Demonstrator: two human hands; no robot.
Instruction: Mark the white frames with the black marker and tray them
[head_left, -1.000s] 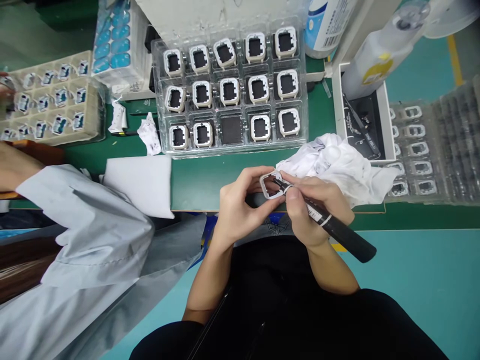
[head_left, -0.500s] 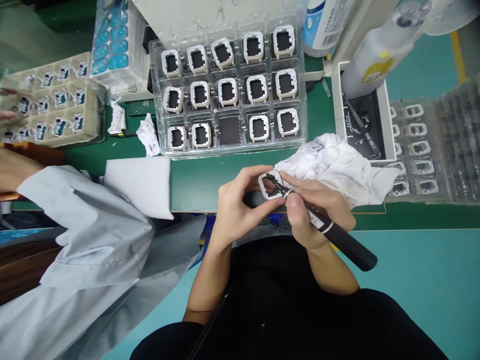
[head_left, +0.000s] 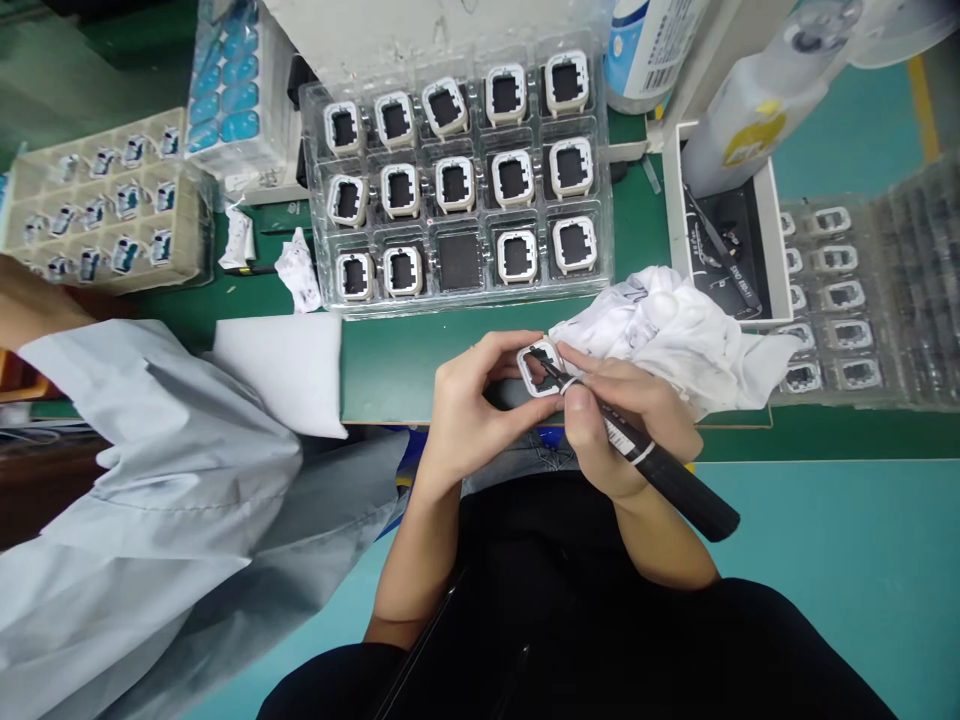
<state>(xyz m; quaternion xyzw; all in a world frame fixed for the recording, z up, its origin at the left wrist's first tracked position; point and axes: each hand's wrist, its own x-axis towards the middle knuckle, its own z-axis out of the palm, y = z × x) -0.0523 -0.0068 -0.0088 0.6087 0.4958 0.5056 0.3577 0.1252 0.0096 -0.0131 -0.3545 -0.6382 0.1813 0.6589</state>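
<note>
Between thumb and fingers, my left hand [head_left: 476, 405] holds a small white square frame, a watch-case-like part [head_left: 524, 372], above the table's front edge. My right hand [head_left: 626, 420] grips a black marker pen [head_left: 667, 475], its tip end at the frame's inner edge. Fingers of the right hand also rest near the frame's right side. Behind my hands stands a clear plastic tray [head_left: 469, 300] of similar white frames, one pocket of its front row holding no frame. A crumpled white cloth [head_left: 652, 325] lies beside my right hand.
At right a white box [head_left: 780, 270] holds a spray bottle [head_left: 742, 120] and a dark tool. More trays [head_left: 862, 330] of frames are stacked beyond it. On the left are a beige parts tray [head_left: 180, 240], a white foam sheet [head_left: 281, 370] and a co-worker's grey sleeve [head_left: 180, 430].
My right hand and the marker have shifted slightly left, while the frame stays in my left hand. The co-worker's arm has moved a little left, and their hand has left the beige tray.
</note>
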